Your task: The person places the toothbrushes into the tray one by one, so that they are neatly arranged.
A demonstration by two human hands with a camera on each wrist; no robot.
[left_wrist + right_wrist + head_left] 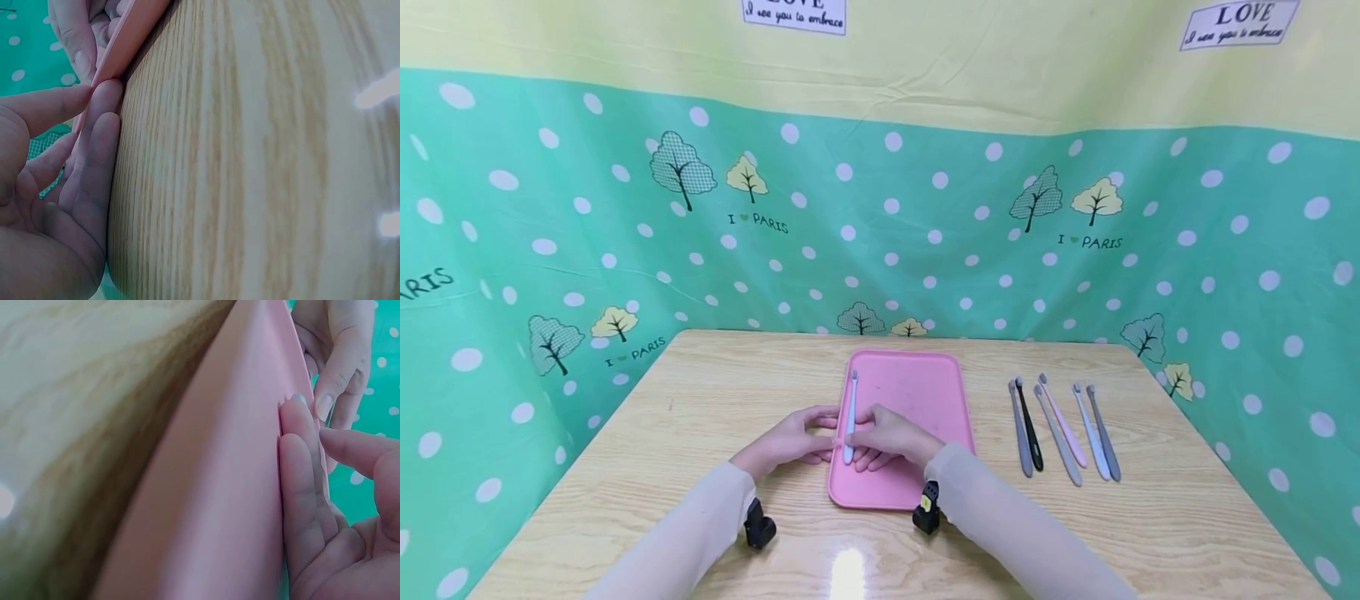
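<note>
A pale blue toothbrush (851,408) lies lengthwise along the left side of a pink tray (917,400), bristle head toward the back. Over its handle end is my right hand (887,435), pinching it with the thumb on the handle and the other fingers against the tray floor. My left hand (797,435) grips the tray's left rim, the thumb at the rim and the fingers along the outer wall. The left wrist view shows those fingers (103,144) low beside the table. In the right wrist view, hands and rim hide most of the toothbrush.
Several toothbrushes lie to the right of the tray in loose pairs: grey and black (1032,429), grey and pink (1063,421), pale blue and dark grey (1105,433). The wooden table (722,367) meets a green dotted cloth (895,217) at the back.
</note>
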